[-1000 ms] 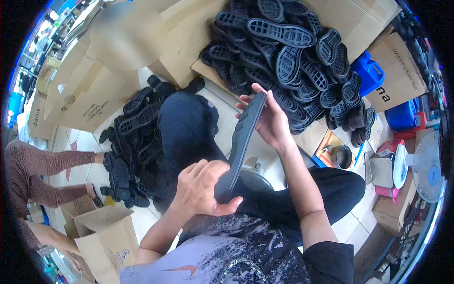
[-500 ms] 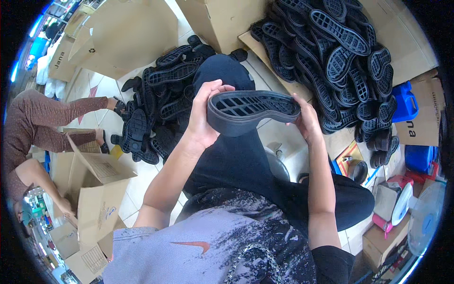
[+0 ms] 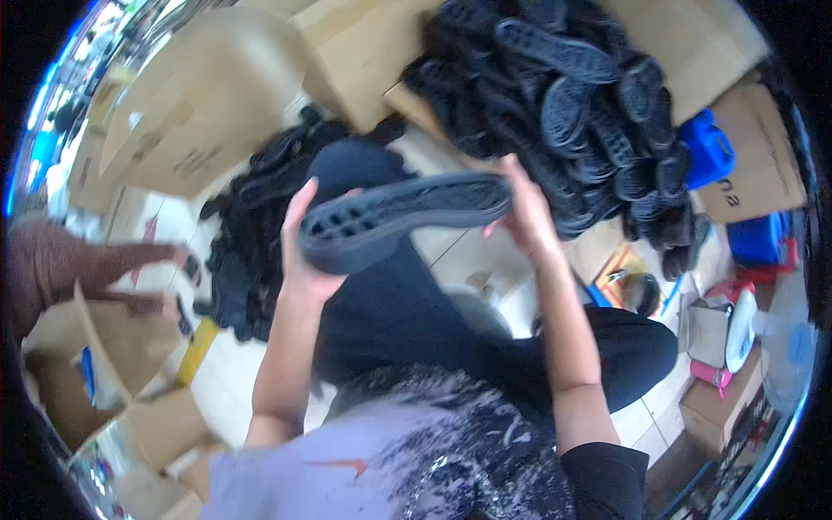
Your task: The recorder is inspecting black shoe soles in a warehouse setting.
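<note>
A thick black shoe sole (image 3: pixel 403 208) with an open grid of cavities is held above my knees, its cavity side turned up and towards me. My left hand (image 3: pixel 303 247) is closed round its left end, thumb along the side. My right hand (image 3: pixel 527 215) grips the opposite end, with fingers partly hidden behind it. Beyond my right hand rises a large heap of black soles (image 3: pixel 568 113). Another pile of black soles (image 3: pixel 238 260) lies on the floor beyond my left hand. The picture is somewhat blurred.
Large cardboard boxes (image 3: pixel 204 113) stand at the back. At left, a person's brown-trousered leg (image 3: pixel 95 260) is behind an open carton (image 3: pixel 134 338). On the right are a blue jug (image 3: pixel 709 149), a dark round roll (image 3: pixel 641 295), a small box (image 3: pixel 709 334) and a fan (image 3: pixel 790 347).
Both hands have moved left with the sole, and its left end now sits lower. The whole view has shifted. The other person's arm no longer shows at the carton.
</note>
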`<state>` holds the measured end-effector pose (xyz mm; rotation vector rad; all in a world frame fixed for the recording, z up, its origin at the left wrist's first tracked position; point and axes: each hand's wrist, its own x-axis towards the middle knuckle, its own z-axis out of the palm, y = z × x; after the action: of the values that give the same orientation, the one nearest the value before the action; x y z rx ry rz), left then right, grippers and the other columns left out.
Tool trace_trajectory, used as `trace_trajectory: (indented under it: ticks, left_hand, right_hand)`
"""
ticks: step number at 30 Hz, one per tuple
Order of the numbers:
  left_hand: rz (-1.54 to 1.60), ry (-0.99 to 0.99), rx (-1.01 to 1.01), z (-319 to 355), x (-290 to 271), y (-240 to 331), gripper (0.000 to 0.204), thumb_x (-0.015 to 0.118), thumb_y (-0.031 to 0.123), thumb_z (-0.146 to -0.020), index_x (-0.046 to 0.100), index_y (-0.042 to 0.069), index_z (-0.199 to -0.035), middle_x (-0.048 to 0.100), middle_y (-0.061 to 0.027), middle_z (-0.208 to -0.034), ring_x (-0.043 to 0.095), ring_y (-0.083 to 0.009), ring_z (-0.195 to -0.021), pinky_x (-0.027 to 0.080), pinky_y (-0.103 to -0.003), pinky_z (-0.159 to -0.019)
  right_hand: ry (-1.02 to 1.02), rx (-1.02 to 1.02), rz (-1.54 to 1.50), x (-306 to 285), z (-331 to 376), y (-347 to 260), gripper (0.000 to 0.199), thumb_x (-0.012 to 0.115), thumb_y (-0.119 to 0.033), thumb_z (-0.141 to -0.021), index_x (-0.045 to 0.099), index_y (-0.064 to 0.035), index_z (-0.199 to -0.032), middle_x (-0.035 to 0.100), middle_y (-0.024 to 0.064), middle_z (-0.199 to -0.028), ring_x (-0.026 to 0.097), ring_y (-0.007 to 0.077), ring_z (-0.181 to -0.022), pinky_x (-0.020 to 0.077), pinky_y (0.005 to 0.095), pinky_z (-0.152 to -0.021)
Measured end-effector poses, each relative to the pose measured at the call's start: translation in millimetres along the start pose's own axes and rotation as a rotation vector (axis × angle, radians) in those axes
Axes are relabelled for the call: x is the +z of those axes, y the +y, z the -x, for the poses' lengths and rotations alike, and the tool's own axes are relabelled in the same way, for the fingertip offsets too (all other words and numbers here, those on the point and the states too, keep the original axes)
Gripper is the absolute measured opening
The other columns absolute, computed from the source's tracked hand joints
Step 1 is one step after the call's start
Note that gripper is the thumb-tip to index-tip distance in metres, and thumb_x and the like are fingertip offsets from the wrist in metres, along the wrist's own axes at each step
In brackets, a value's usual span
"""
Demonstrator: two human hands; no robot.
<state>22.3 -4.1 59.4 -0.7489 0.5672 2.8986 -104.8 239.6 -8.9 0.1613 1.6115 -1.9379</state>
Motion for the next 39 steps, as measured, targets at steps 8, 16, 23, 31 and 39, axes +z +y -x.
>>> trace_trajectory:
  ticks: [8, 16, 23, 31, 39]
  left_hand:
    - [-0.98, 0.153, 0.496, -8, 2, -21, 0.035, 0.04, 0.032, -0.096, 0.054, 0.002, -0.108, 0.064, -0.0095, -0.09, 0.057, -0.0095, -0.065, 0.045, -0.022, -0.056]
    - [-1.299, 0.183, 1.068, -31, -33, -17, 0.012, 0.056, 0.003, -0.087, 0.054, 0.002, -0.099, 0.063, -0.0041, -0.085, 0.039, -0.0009, -0.048, 0.03, -0.015, -0.043]
    - [-1.533, 0.116, 1.204, -30, -43, -18, 0.008, 0.056, -0.001, -0.085, 0.056, 0.001, -0.093, 0.061, -0.0019, -0.086, 0.038, -0.0016, -0.049, 0.029, -0.016, -0.044]
    - [-0.956, 0.522, 0.708, -39, -133, 28, 0.017, 0.053, 0.015, -0.09, 0.057, 0.004, -0.102, 0.062, -0.0048, -0.082, 0.045, -0.0049, -0.049, 0.035, -0.017, -0.043]
    - [-0.579, 1.221, 0.16, 33, -371, -50, 0.019, 0.062, 0.024, -0.08, 0.062, 0.008, -0.09, 0.053, -0.0009, -0.069, 0.049, -0.0111, -0.051, 0.047, -0.027, -0.047]
  right_hand:
    - [-0.048, -0.186, -0.183, -47, 12, -32, 0.032, 0.044, -0.022, -0.094, 0.054, -0.0012, -0.115, 0.062, 0.0105, -0.088, 0.059, 0.0176, -0.05, 0.049, 0.0265, -0.038]
    - [0.386, -0.732, -0.379, -138, -11, -105, 0.043, 0.037, -0.028, -0.096, 0.04, 0.0016, -0.127, 0.06, 0.017, -0.09, 0.058, 0.0212, -0.053, 0.0507, 0.0315, -0.047]
    - [0.508, -0.557, -0.363, -199, -68, -179, 0.076, 0.043, -0.053, -0.09, 0.009, -0.0066, -0.14, 0.038, 0.0323, -0.125, 0.061, 0.04, -0.094, 0.052, 0.0438, -0.076]
    - [0.315, -0.506, -0.186, -186, -60, -114, 0.056, 0.048, -0.038, -0.092, 0.03, -0.0022, -0.132, 0.048, 0.0308, -0.12, 0.057, 0.0393, -0.102, 0.0476, 0.0437, -0.088]
    - [0.161, -0.131, 0.147, -181, -39, -57, 0.049, 0.041, -0.032, -0.096, 0.036, -0.0042, -0.136, 0.051, 0.0183, -0.124, 0.055, 0.0241, -0.104, 0.0432, 0.0336, -0.091]
